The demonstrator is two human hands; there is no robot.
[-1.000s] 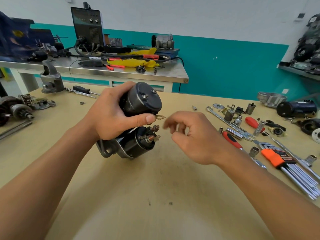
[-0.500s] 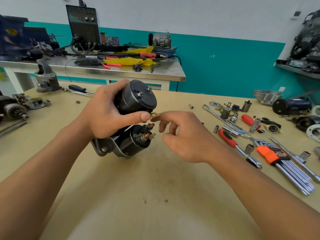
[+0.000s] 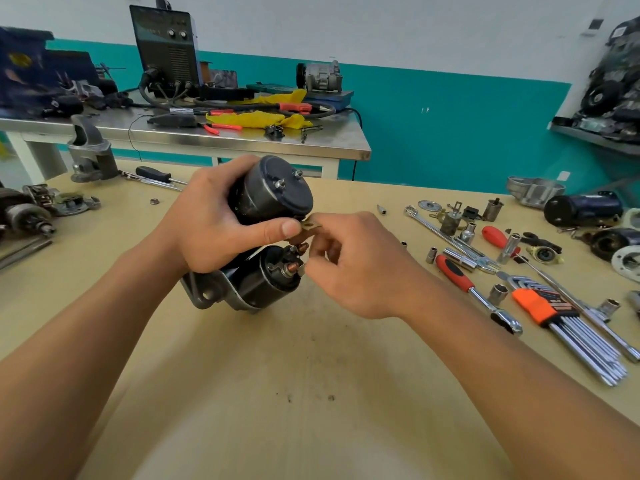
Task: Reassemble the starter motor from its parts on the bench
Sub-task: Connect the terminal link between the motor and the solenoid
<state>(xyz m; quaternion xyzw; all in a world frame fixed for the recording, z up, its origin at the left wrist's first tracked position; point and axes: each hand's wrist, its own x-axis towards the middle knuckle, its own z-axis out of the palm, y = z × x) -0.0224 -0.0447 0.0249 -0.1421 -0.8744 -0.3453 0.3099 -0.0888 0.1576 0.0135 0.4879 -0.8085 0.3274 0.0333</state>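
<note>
**Wooden surface [image 3: 311, 393]: starter motor [image 3: 270, 202] held at centre**

Left hand [image 3: 214, 223] grips the motor housing. Right hand [image 3: 356, 268] pinches the brass terminal tab [image 3: 310, 225] just above the solenoid studs [image 3: 292, 268]. Print on the orange hex-key holder [image 3: 540, 303] is too small to read.

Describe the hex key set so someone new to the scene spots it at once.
On the tan wooden bench, look at the tool scatter to the right of the person's right hand. The set of long chrome hex keys in an orange plastic holder lies at the near end, just right of the red-handled ratchet. Only it is a fanned bundle clipped in orange.
</note>
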